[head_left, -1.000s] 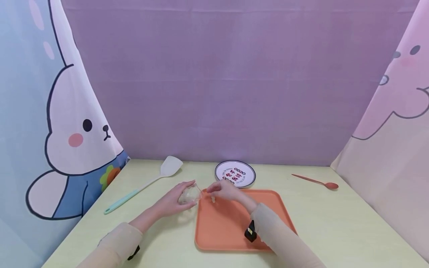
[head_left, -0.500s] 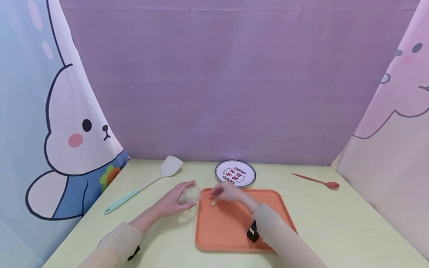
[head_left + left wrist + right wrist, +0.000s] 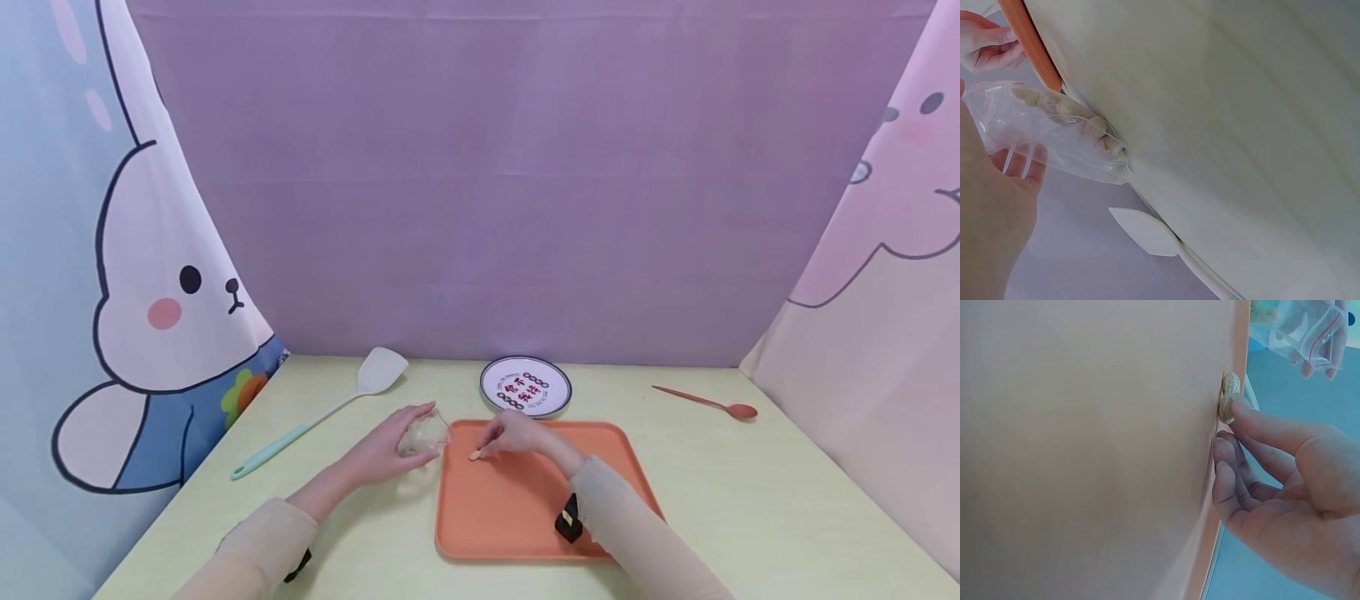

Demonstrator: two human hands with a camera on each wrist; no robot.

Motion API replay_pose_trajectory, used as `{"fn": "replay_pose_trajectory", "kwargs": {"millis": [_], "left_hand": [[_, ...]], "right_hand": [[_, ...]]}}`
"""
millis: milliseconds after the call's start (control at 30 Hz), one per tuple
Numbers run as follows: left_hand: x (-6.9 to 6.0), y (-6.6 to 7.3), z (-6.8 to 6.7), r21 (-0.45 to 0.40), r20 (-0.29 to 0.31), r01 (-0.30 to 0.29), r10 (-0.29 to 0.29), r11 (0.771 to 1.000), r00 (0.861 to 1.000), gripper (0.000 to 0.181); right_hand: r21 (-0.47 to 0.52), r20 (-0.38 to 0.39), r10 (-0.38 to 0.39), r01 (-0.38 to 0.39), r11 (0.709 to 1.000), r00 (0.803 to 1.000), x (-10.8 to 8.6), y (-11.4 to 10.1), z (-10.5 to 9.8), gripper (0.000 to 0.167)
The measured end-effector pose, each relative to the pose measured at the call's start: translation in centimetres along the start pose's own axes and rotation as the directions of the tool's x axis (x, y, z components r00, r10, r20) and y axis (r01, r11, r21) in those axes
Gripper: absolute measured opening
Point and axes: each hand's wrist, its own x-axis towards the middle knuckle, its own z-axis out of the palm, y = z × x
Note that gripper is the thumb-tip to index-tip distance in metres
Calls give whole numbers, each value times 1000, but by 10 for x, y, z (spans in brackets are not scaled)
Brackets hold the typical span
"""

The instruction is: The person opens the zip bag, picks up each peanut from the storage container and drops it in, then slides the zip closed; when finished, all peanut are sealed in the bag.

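Observation:
A clear zip-top plastic bag [image 3: 1041, 134] with several unshelled peanuts [image 3: 1093, 127] inside is held by my left hand [image 3: 382, 450], just left of the orange tray [image 3: 517, 521]. Thumb and fingers curl around its sides, and its mouth faces the tray. My right hand [image 3: 516, 432] is over the tray's far left part. Between thumb and fingertips it pinches one peanut [image 3: 1229, 397], which is at the tray surface in the right wrist view. Whether the peanut's full length touches the tray I cannot tell.
Behind the tray stands a white plate [image 3: 525, 386] with red lettering and a dark rim. A white spatula [image 3: 381, 372] with a mint handle lies at the left, a red spoon [image 3: 741, 412] at the right. A purple curtain [image 3: 480, 183] closes off the back.
My right hand has shifted slightly right, away from the bag, and lowered the peanut to the tray. My left hand and the bag have stayed in place.

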Motion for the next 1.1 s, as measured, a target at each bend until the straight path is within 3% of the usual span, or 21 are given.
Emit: {"fn": "replay_pose_trajectory", "kwargs": {"millis": [433,667,867,1100], "left_hand": [[1,-3,1,-1,-12,-21,21,1000,1000,69],[1,-2,0,6,-22,-27,27,1000,999,70],[1,-2,1,16,-21,-31,31,999,999,71],[1,-3,1,-4,-18,-36,36,999,999,71]], "right_hand": [[35,16,32,-32,999,999,-3,-3,-1,12],[120,14,22,-24,993,1000,-2,-1,-3,10],[131,-50,-19,25,991,999,-5,-6,-5,11],[52,-155,-59,68,996,986,-8,-19,-12,8]]}}
